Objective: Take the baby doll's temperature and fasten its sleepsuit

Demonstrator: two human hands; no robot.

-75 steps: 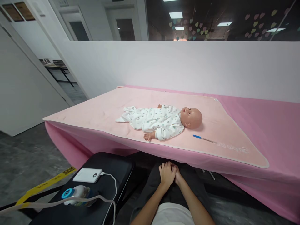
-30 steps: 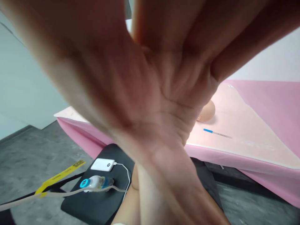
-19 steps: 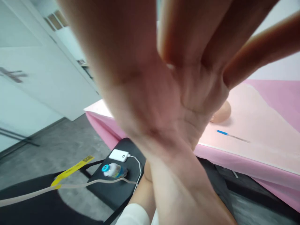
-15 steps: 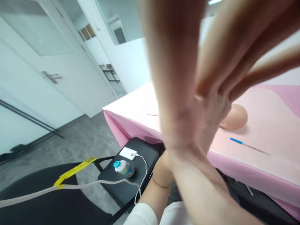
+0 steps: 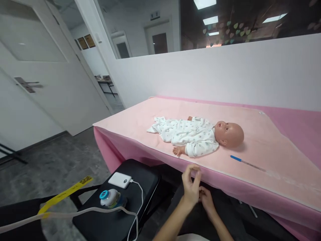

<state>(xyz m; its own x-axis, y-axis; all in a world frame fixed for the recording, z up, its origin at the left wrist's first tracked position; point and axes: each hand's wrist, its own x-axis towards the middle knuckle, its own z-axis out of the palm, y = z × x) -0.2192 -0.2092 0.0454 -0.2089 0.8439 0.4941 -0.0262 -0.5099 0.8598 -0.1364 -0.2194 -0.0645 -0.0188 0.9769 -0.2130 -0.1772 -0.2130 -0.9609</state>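
Observation:
My left hand [image 5: 192, 185] is raised in front of the table edge, its fingers bent and the thumb apart from them, with nothing visible between. Beside and partly behind it, my right hand [image 5: 207, 202] rests low over my lap. Its fingers are loosely curled, some tips hidden by the left hand, and I see nothing in it. A baby doll [image 5: 193, 132] in a white patterned outfit lies on its back just beyond both hands, head to the right. Near its head lies a thin stick with a blue handle [image 5: 236, 158].
A pink cloth [image 5: 130, 117] covers the table. At left, a black seat [image 5: 92, 221] bears a white power bank [image 5: 119, 179] with a cable and a blue-capped bottle [image 5: 112, 198]. A pale strap with a yellow label [image 5: 66, 194] crosses the lower left. A door [image 5: 55, 87] stands farther left.
Both hands were raised close to the camera, blurred and crossing; they have come down to lap level and apart from the view's centre. The doll is now fully uncovered.

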